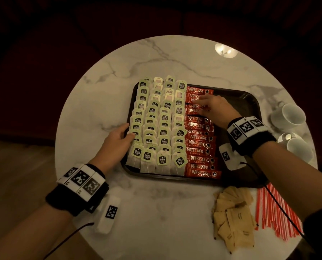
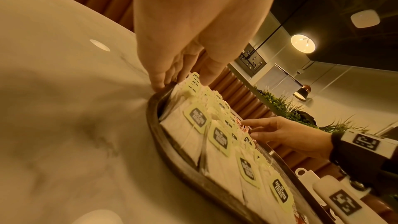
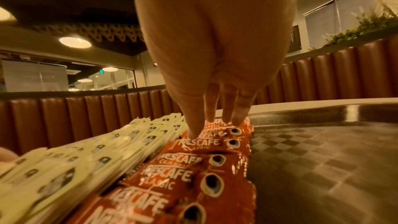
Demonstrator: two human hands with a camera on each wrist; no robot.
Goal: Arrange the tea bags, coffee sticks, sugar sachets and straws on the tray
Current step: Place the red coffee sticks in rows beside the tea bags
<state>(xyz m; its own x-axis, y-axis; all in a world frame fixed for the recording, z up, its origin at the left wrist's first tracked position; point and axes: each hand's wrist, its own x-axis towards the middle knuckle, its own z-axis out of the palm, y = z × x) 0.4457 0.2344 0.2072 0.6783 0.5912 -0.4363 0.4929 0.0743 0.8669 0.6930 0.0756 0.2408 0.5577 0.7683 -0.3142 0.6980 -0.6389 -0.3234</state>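
We see the tray [image 1: 246, 102] holding tea bags [image 1: 157, 128] and coffee sticks [image 1: 199, 139]; our right fingers [image 3: 194, 130] press sticks, left fingers [image 1: 127, 136] seemingly straight on bags.

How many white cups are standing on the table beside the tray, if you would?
2 cups: one right of the tray near its far corner, the other nearer, beside the right wrist. More may lie beyond the frame's edge.
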